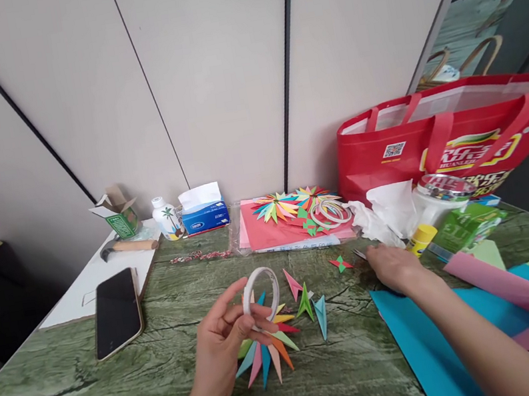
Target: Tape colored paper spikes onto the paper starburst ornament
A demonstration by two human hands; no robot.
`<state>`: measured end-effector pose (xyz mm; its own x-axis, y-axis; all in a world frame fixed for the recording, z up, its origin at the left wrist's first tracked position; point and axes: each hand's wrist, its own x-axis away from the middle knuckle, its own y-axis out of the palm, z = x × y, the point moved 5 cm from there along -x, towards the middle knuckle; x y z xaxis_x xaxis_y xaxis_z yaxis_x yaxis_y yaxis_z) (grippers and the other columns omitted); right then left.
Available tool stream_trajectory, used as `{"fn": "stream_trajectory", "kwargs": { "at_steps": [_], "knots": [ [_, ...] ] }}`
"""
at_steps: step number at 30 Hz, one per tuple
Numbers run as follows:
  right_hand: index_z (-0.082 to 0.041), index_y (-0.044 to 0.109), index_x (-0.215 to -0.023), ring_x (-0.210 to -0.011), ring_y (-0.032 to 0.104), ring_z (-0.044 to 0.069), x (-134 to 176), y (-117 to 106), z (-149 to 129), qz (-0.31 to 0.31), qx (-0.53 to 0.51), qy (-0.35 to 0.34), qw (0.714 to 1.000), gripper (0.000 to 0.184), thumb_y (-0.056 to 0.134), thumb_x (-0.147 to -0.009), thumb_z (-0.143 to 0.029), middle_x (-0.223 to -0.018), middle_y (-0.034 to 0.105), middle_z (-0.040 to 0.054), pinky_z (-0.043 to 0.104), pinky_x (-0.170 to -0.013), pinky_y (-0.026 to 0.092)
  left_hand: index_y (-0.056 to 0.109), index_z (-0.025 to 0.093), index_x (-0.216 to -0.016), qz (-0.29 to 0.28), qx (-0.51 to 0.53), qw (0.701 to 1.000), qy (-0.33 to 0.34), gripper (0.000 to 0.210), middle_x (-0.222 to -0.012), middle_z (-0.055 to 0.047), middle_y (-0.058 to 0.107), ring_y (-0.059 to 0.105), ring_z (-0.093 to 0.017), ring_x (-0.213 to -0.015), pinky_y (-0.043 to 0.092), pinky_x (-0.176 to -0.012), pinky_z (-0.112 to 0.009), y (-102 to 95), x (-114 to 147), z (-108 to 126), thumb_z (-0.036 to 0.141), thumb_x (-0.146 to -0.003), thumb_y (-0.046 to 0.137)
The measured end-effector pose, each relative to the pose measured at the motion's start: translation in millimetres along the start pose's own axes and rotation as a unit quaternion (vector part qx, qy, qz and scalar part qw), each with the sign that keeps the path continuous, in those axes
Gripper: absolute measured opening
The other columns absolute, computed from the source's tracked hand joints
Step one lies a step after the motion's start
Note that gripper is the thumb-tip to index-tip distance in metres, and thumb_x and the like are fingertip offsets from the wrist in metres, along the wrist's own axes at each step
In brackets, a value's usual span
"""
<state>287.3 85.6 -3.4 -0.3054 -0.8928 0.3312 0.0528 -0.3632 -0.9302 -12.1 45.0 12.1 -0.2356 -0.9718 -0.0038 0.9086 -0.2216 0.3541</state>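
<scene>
My left hand [226, 333] grips a roll of white tape [262, 296], held upright between thumb and fingers. Beneath it on the table lies a multicoloured folded-paper star [266, 360], partly hidden by the hand. Loose folded-paper points in pink [293, 284], green [304, 304] and blue [321, 317] lie just right of the star. My right hand [392, 266] is closed over a pair of scissors [360, 253] on the table; only the metal tips show clearly, the handles being mostly covered. A small red and green paper piece [341, 264] lies left of those tips.
Blue paper sheets [421, 347] and a folded pink sheet [518, 291] spread under and beside my right forearm. A glue stick [421, 239], crumpled tissue [374, 220], and a red bag [389, 157] stand behind. Leftward are a phone [116, 314], hammer [130, 245], white bottle [167, 220] and tissue pack [206, 218].
</scene>
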Motion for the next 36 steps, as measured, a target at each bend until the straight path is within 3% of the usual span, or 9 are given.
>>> {"fn": "stream_trajectory", "kwargs": {
  "at_steps": [4, 7, 11, 16, 19, 24, 27, 31, 36],
  "knots": [
    [-0.012, 0.061, -0.095, -0.101, 0.058, 0.030, 1, -2, 3, 0.002, -0.007, -0.001, 1.000, 0.030, 0.040, -0.077, -0.001, -0.106, 0.060, 0.0177, 0.036, -0.072, 0.043, 0.041, 0.019, -0.123, -0.007, -0.017, 1.000, 0.008, 0.053, -0.082, -0.007, 0.071, 0.065, -0.019, -0.068, 0.053, -0.064, -0.034, 3.2, -1, 2, 0.022, -0.074, 0.063],
    [-0.009, 0.058, -0.098, -0.099, 0.057, 0.034, 4, -7, 2, 0.018, -0.020, -0.021, 0.999, 0.029, 0.044, -0.073, -0.004, -0.110, 0.056, 0.0205, 0.039, -0.072, 0.043, 0.036, 0.021, -0.125, -0.012, -0.033, 0.999, 0.016, 0.056, -0.088, -0.007, 0.070, 0.064, -0.018, -0.067, 0.054, -0.064, -0.034, 5.3, 0, 3, 0.019, -0.075, 0.062],
    [-0.013, 0.050, -0.108, -0.100, 0.057, 0.024, 18, -20, -14, 0.060, -0.093, -0.133, 0.985, 0.033, 0.045, -0.075, -0.011, -0.113, 0.055, 0.0135, 0.031, -0.079, 0.042, 0.033, 0.022, -0.126, -0.028, -0.048, 0.998, 0.009, 0.055, -0.091, -0.008, 0.068, 0.065, -0.021, -0.069, 0.055, -0.056, -0.033, 7.5, 1, 2, 0.022, -0.078, 0.059],
    [-0.019, 0.046, -0.110, -0.084, 0.058, 0.017, 57, -46, -44, 0.111, -0.361, -0.335, 0.863, 0.034, 0.041, -0.077, -0.014, -0.100, 0.059, 0.0054, 0.028, -0.074, 0.045, 0.032, 0.020, -0.126, -0.042, -0.070, 0.997, -0.006, 0.057, -0.080, -0.007, 0.067, 0.067, -0.025, -0.071, 0.054, -0.047, -0.028, 9.2, 2, 0, 0.025, -0.077, 0.060],
    [-0.020, 0.050, -0.108, -0.082, 0.056, 0.015, 79, -57, -55, 0.119, -0.398, -0.367, 0.832, 0.035, 0.045, -0.075, -0.012, -0.094, 0.059, 0.0033, 0.027, -0.073, 0.045, 0.035, 0.018, -0.123, -0.043, -0.081, 0.996, 0.000, 0.052, -0.076, -0.005, 0.067, 0.067, -0.023, -0.071, 0.054, -0.051, -0.027, 10.3, 2, 2, 0.024, -0.077, 0.059],
    [-0.022, 0.053, -0.107, -0.089, 0.052, 0.015, 107, -63, -68, 0.093, -0.349, -0.434, 0.825, 0.041, 0.057, -0.068, -0.010, -0.102, 0.054, 0.0023, 0.025, -0.079, 0.042, 0.039, 0.019, -0.115, -0.038, -0.080, 0.996, -0.003, 0.045, -0.072, -0.004, 0.068, 0.068, -0.023, -0.069, 0.054, -0.052, -0.029, 12.4, 2, 2, 0.024, -0.076, 0.060],
    [-0.023, 0.053, -0.109, -0.097, 0.050, 0.018, 113, -58, -73, 0.089, -0.315, -0.434, 0.839, 0.044, 0.063, -0.067, -0.014, -0.108, 0.052, 0.0029, 0.028, -0.083, 0.041, 0.041, 0.021, -0.104, -0.032, -0.074, 0.997, -0.002, 0.035, -0.070, -0.003, 0.069, 0.068, -0.023, -0.065, 0.053, -0.047, -0.027, 12.1, 2, 2, 0.025, -0.075, 0.061],
    [-0.024, 0.054, -0.109, -0.097, 0.050, 0.021, 119, -53, -82, 0.105, -0.251, -0.423, 0.864, 0.039, 0.060, -0.072, -0.013, -0.106, 0.052, 0.0041, 0.031, -0.080, 0.041, 0.042, 0.022, -0.093, -0.037, -0.074, 0.997, 0.012, 0.026, -0.069, -0.002, 0.069, 0.068, -0.021, -0.061, 0.051, -0.042, -0.024, 12.1, 2, 2, 0.024, -0.075, 0.061],
    [-0.024, 0.053, -0.112, -0.095, 0.051, 0.021, 124, -50, -95, 0.127, -0.208, -0.430, 0.869, 0.042, 0.054, -0.073, -0.008, -0.103, 0.052, 0.0047, 0.032, -0.077, 0.042, 0.044, 0.021, -0.087, -0.045, -0.088, 0.995, 0.019, 0.020, -0.070, -0.002, 0.069, 0.068, -0.021, -0.060, 0.050, -0.040, -0.024, 13.8, 4, 1, 0.024, -0.076, 0.060]
  ]
}}
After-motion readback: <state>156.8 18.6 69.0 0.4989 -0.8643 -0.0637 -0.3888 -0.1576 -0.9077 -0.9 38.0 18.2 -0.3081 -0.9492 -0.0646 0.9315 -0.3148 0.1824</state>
